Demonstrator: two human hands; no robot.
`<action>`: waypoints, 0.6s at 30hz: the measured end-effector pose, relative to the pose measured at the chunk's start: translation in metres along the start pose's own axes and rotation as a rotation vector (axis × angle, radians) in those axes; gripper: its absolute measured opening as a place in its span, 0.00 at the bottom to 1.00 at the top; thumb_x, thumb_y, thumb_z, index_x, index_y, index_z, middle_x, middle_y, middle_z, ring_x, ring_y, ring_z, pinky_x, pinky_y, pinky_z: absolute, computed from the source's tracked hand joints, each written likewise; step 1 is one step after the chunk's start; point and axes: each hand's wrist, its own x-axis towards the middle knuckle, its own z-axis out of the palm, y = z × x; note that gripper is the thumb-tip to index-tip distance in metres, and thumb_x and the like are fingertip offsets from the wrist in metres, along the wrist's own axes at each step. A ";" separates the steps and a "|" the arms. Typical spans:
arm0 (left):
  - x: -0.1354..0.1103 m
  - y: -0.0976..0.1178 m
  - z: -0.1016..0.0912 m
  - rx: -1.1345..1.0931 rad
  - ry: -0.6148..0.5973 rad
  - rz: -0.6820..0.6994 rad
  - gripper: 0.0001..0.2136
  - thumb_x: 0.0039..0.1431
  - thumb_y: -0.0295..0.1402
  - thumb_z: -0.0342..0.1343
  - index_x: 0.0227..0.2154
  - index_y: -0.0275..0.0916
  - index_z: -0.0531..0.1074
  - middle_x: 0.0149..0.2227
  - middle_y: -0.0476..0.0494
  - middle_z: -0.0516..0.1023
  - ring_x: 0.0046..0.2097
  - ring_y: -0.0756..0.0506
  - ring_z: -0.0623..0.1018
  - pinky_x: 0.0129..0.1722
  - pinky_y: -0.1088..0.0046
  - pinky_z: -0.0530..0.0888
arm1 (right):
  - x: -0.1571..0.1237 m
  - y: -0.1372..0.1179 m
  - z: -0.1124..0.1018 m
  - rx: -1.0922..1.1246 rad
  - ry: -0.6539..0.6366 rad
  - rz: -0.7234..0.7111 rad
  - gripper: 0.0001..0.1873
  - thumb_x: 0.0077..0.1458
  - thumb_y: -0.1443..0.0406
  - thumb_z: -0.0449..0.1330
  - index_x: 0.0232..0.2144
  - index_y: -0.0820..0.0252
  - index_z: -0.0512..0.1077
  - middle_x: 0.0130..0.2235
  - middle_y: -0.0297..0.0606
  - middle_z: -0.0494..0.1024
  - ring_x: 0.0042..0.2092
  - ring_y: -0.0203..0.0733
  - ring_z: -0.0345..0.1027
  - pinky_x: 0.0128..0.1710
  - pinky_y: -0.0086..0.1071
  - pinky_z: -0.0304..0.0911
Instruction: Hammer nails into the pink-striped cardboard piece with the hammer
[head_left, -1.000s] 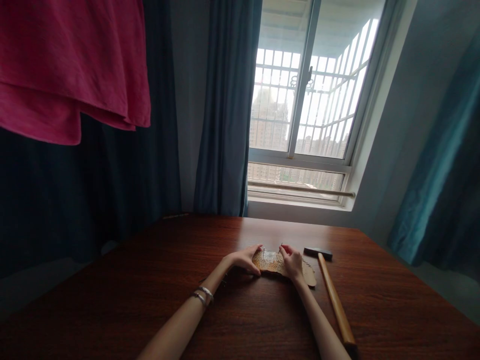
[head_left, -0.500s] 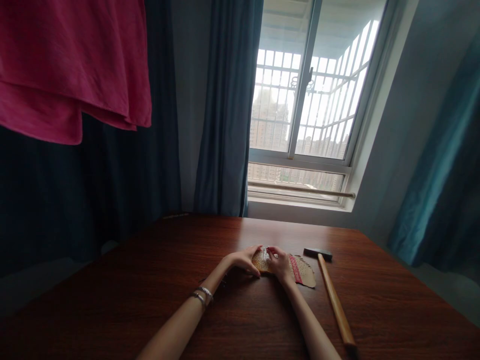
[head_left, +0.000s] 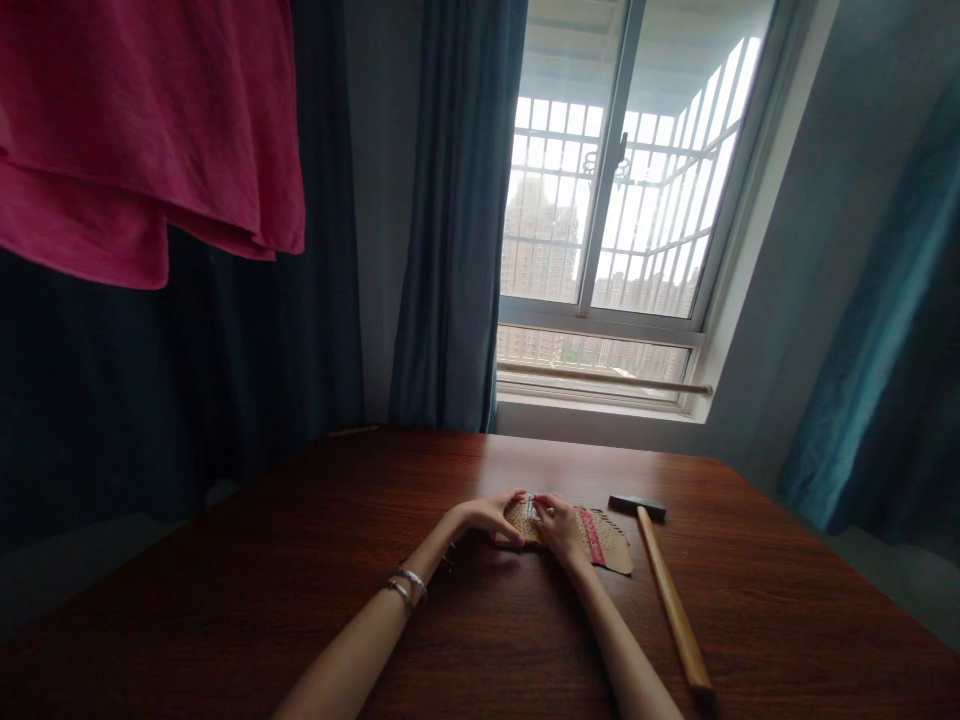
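Note:
A flat tan piece of wood [head_left: 606, 545], dotted with small holes and crossed by a red band, lies on the dark wooden table [head_left: 315, 580]. My left hand [head_left: 489, 517] curls round its left end, bangles on the wrist. My right hand [head_left: 558, 527] rests on top of the piece with its fingertips pinched on a small thin metal pin standing near the left end. The two hands almost touch there.
A hammer [head_left: 667, 590] with a long wooden handle and black head lies just right of the piece. Behind the table are a window [head_left: 607, 220] and blue curtains [head_left: 450, 220]. A red cloth [head_left: 142, 130] hangs at the upper left.
My right hand has slid left along the piece from near its middle to the left end, uncovering the red band. My left hand has stayed put.

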 end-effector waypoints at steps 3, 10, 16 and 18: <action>0.003 -0.001 0.000 -0.123 0.036 0.025 0.37 0.39 0.41 0.63 0.54 0.37 0.59 0.56 0.37 0.62 0.56 0.41 0.63 0.55 0.68 0.60 | -0.001 0.000 0.000 -0.020 -0.008 -0.004 0.12 0.53 0.62 0.51 0.30 0.56 0.74 0.32 0.36 0.75 0.34 0.38 0.69 0.37 0.28 0.60; 0.020 -0.004 0.021 -0.027 0.374 0.105 0.25 0.44 0.37 0.60 0.47 0.35 0.65 0.43 0.39 0.74 0.44 0.43 0.74 0.45 0.67 0.68 | -0.002 0.001 0.001 -0.060 -0.017 -0.005 0.10 0.52 0.65 0.52 0.31 0.56 0.74 0.32 0.35 0.74 0.34 0.37 0.68 0.36 0.26 0.59; 0.027 -0.001 0.034 0.053 0.533 0.170 0.12 0.47 0.35 0.56 0.36 0.36 0.71 0.36 0.44 0.76 0.40 0.47 0.75 0.41 0.73 0.69 | -0.003 -0.001 0.000 -0.083 -0.020 -0.003 0.10 0.52 0.65 0.53 0.30 0.57 0.75 0.32 0.36 0.74 0.33 0.37 0.68 0.35 0.27 0.59; 0.027 0.001 0.035 0.078 0.529 0.161 0.10 0.48 0.35 0.55 0.33 0.36 0.72 0.34 0.45 0.76 0.38 0.47 0.75 0.39 0.75 0.69 | -0.002 -0.001 0.000 -0.088 -0.024 -0.002 0.10 0.52 0.65 0.53 0.29 0.57 0.75 0.31 0.36 0.74 0.34 0.37 0.67 0.35 0.27 0.58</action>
